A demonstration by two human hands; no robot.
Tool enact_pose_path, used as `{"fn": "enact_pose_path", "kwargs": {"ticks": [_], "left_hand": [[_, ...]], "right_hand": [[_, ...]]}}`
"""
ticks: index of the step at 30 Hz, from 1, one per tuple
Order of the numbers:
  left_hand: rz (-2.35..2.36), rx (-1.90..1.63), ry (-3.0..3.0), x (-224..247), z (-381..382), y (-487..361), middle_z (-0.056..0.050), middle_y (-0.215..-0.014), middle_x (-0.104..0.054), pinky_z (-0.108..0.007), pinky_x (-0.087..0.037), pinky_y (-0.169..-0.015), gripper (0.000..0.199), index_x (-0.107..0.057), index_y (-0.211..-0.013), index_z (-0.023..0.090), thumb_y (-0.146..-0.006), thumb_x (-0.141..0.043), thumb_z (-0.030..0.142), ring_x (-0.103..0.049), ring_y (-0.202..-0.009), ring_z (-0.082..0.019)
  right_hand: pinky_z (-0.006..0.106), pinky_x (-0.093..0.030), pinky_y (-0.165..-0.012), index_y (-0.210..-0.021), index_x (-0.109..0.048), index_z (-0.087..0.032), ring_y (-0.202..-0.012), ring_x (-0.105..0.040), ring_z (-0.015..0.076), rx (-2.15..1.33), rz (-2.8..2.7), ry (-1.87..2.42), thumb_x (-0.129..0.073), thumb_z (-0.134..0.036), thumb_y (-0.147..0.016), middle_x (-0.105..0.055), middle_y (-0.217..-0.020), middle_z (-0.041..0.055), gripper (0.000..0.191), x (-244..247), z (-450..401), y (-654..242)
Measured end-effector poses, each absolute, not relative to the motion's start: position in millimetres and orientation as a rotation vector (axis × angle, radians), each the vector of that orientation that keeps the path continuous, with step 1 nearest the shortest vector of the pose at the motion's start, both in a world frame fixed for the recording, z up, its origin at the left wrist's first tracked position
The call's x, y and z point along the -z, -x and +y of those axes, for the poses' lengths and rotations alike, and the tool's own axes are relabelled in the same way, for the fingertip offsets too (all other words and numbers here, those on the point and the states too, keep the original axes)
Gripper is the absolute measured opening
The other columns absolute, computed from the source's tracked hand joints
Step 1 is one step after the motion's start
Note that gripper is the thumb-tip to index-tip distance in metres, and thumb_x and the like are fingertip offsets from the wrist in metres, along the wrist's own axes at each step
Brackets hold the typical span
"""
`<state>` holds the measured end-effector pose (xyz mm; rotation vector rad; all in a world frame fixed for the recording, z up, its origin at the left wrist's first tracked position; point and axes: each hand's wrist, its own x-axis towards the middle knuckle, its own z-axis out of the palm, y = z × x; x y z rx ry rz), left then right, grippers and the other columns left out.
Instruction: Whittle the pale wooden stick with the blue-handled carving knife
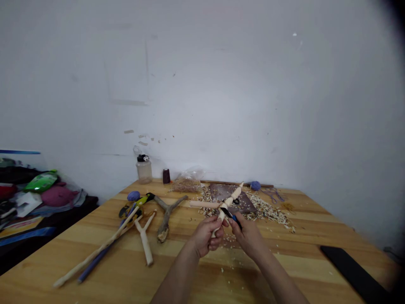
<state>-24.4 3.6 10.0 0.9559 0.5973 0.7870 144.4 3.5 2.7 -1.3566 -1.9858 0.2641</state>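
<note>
My left hand [207, 235] is closed round the lower end of a pale, peeled forked stick [234, 195]. One prong of it points left, and the other, with notches cut along it, points up and to the right. In my right hand [247, 237] is a knife [228, 213] with a dark blade and a blue-and-black handle. Its blade lies against the stick near the fork, just above my left fingers. Behind the stick, wood shavings [267, 207] are spread over and around a dark brown sheet [218, 192].
To the left lie a small peeled fork [144, 242], a bark-covered fork [165, 219], a long pale stick [95, 253] and a blue-purple stick [99, 257]. A bottle [144, 171], thread spool [166, 176] and plastic bag [186, 182] stand by the wall. A black slab [351, 270] lies right.
</note>
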Motion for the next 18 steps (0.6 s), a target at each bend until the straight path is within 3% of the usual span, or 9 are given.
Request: {"fn": "enact_pose_path", "kwargs": {"ticks": [11, 18], "left_hand": [[0.735, -0.714, -1.041, -8.8, 1.8, 21.7, 0.011, -0.05, -0.029, -0.014, -0.008, -0.035, 0.032, -0.036, -0.075, 0.022, -0.074, -0.051, 0.051, -0.017, -0.031, -0.001], [0.985, -0.733, -1.252, -8.7, 0.0, 14.1, 0.012, -0.049, -0.029, -0.014, -0.013, -0.036, 0.03, -0.034, -0.078, 0.024, -0.076, -0.047, 0.05, -0.019, -0.032, -0.002]], "right_hand": [[0.022, -0.025, -0.049, -0.094, -0.051, -0.021, -0.06, -0.059, 0.0165, -0.181, -2.038, 1.536, -0.027, -0.037, -0.09, -0.062, -0.067, 0.0032, 0.03, -11.6, -6.0, -134.7], [0.023, -0.02, -0.048, -0.089, -0.05, -0.021, -0.058, -0.059, 0.0157, -0.065, -2.118, 1.629, -0.029, -0.035, -0.09, -0.064, -0.068, 0.0034, 0.025, -11.8, -5.7, -136.7]]}}
